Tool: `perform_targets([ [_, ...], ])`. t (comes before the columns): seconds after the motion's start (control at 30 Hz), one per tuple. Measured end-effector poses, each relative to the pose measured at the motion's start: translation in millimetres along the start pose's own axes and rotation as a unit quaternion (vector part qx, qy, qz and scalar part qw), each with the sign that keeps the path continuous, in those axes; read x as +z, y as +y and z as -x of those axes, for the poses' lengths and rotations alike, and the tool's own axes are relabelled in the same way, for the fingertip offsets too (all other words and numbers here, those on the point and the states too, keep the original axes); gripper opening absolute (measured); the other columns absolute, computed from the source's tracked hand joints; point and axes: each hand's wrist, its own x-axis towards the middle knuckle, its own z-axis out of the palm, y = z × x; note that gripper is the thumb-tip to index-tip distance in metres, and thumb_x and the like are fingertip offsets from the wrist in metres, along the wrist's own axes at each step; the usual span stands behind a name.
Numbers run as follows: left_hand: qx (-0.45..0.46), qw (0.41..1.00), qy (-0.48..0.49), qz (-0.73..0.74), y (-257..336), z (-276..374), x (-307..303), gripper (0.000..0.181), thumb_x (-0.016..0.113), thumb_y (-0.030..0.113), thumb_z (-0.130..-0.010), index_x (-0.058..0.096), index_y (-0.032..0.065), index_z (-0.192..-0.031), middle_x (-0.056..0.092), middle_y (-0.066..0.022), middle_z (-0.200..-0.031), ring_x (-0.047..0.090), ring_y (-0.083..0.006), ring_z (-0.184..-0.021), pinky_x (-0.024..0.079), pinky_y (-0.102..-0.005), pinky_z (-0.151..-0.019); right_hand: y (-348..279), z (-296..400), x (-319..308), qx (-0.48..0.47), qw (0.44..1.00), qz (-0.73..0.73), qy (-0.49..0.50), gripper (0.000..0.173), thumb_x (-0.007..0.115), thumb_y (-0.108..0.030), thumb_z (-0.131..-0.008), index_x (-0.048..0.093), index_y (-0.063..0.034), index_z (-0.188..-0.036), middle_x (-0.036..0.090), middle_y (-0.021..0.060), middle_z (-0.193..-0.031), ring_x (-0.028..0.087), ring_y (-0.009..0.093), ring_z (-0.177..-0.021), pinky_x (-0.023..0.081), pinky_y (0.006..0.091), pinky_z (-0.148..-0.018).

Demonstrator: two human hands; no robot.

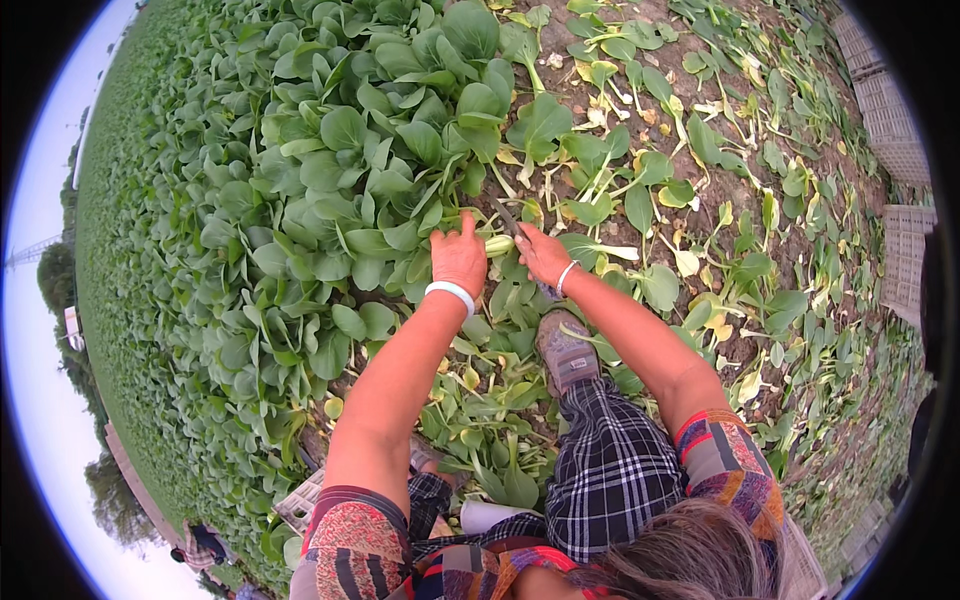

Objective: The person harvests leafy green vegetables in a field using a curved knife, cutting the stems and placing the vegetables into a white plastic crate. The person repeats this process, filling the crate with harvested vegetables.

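Note:
My right hand (541, 256) is closed around the handle of a knife (508, 219), whose dark blade points up and to the left. At the base of a bok choy plant (498, 245), between my two hands, the pale stalks show. My left hand (459, 257) is at this plant's leafy side, index finger extended; its other fingers are bent and partly hidden, so its hold is unclear. Dense standing bok choy (375, 172) borders my left hand. Cut loose leaves (592, 165) lie on the soil to the right of the knife.
Plastic crates (905, 255) stand along the far right edge, and another crate (301, 501) is near my left elbow. My shoe (568, 349) rests among fallen leaves below my hands. Another person (202, 546) is bent over in the field at lower left.

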Motion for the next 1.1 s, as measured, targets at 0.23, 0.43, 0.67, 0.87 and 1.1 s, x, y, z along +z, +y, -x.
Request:
perform_targets([
  [0.23,-0.041,0.999,-0.019,-0.015,-9,-1,16,0.015,0.058,0.014,-0.08,0.068,0.012,-0.092,0.053,-0.0115,-0.118,0.065,-0.0202,-0.078,0.041,-0.0398,-0.08,-7,-16,9,0.012,0.992,0.111,-0.052,0.036,0.041,-0.03,-0.1,0.049,-0.0142,-0.131,0.066,0.0167,-0.082,0.065,0.033,-0.064,0.053,0.042,-0.067],
  [0.43,-0.019,0.999,-0.035,-0.033,-2,6,15,0.02,0.061,0.012,-0.078,0.064,0.0086,-0.097,0.054,-0.0093,-0.108,0.065,-0.0201,-0.076,0.041,-0.0397,-0.079,15,-20,9,-0.066,0.968,0.244,0.003,0.037,0.044,-0.03,-0.098,0.05,-0.0125,-0.13,0.065,0.0248,-0.096,0.059,0.046,-0.088,0.048,0.0496,-0.084],
  [0.67,-0.022,1.0,0.005,0.013,-5,39,8,0.033,0.063,0.013,-0.076,0.061,0.0059,-0.109,0.051,-0.0118,-0.123,0.064,-0.0176,-0.078,0.04,-0.0386,-0.076,8,18,-9,0.0,0.98,0.187,-0.073,0.046,0.05,-0.035,-0.095,0.048,-0.0086,-0.132,0.066,0.0225,-0.098,0.063,0.04,-0.088,0.049,0.0469,-0.082],
  [0.87,-0.008,0.983,0.116,0.141,6,92,1,0.051,0.064,0.012,-0.071,0.056,0.0006,-0.12,0.047,-0.0126,-0.129,0.058,-0.0234,-0.07,0.037,-0.0378,-0.071,-12,27,-19,-0.03,0.998,-0.051,0.019,0.04,0.072,-0.025,-0.083,0.056,-0.0008,-0.111,0.064,0.0118,-0.08,0.063,0.018,-0.062,0.051,0.0293,-0.061],
  [1.1,-0.006,0.969,0.088,0.229,35,131,-20,0.054,0.066,0.011,-0.065,0.058,0.0062,-0.119,0.045,-0.0178,-0.134,0.056,-0.027,-0.088,0.038,-0.0393,-0.073,-2,24,0,0.025,0.952,-0.271,-0.137,0.03,0.072,-0.014,-0.083,0.057,0.0011,-0.104,0.062,0.004,-0.09,0.061,0.012,-0.076,0.054,0.0266,-0.061],
])
